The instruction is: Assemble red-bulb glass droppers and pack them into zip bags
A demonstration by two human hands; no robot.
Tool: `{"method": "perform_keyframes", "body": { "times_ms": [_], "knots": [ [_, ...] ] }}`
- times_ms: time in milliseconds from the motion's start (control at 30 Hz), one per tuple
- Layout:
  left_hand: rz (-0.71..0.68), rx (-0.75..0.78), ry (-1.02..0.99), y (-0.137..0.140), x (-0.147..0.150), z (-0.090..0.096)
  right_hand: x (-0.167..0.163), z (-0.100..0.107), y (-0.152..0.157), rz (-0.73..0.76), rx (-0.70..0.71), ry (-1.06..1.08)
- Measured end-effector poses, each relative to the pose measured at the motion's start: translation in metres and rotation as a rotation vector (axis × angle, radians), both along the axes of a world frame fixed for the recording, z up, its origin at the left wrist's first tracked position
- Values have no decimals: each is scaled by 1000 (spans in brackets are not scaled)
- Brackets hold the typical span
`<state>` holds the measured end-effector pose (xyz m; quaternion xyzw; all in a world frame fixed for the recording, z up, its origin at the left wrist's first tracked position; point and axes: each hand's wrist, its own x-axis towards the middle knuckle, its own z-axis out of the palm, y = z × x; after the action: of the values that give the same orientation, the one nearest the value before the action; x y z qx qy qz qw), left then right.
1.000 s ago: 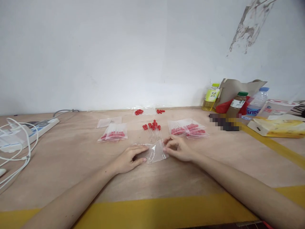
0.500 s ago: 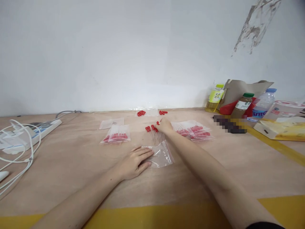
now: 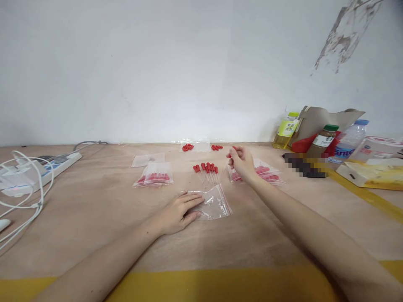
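Note:
My left hand lies flat, fingers stretched out, on a clear zip bag. Just beyond that bag, several droppers with red bulbs and thin clear tubes lie side by side on the table. My right hand is raised to their right, pinching a dropper by its red bulb; its clear tube points down, only faintly visible. Behind and below that hand, zip bags filled with red-bulbed droppers lie stacked. To the left are more filled zip bags and a flat zip bag.
Near the wall, loose red bulbs lie on clear plastic. A power strip with white cables occupies the left. Bottles, a paper bag and a yellow packet crowd the right, near a blurred-out dark object.
My right hand has moved right from the row of droppers, with a dropper now in its fingers. My left hand stays on the bag. The view has shifted slightly.

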<state>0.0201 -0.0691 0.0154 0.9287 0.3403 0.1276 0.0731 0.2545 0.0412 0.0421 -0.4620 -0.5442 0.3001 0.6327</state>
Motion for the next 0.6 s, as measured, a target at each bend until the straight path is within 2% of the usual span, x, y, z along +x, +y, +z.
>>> {"method": "perform_keyframes", "body": {
  "times_ms": [67,167,300,367,500,600],
  "knots": [
    [-3,-1,-6,0,0,0,19,-1,-25,14,38,78],
    [-11,-1,-17,1,0,-1,36,-10,-57,38,-18,195],
    [-23,-4,-40,3,-1,-2,35,-25,-76,113,-178,443],
    [-22,-8,-51,3,-1,-3,30,-30,-79,143,-213,518],
    [-10,-22,-62,3,-1,-3,24,-37,-82,222,-243,550],
    [-6,-23,-94,3,1,-3,28,-42,-87,352,-276,410]
  ]
}}
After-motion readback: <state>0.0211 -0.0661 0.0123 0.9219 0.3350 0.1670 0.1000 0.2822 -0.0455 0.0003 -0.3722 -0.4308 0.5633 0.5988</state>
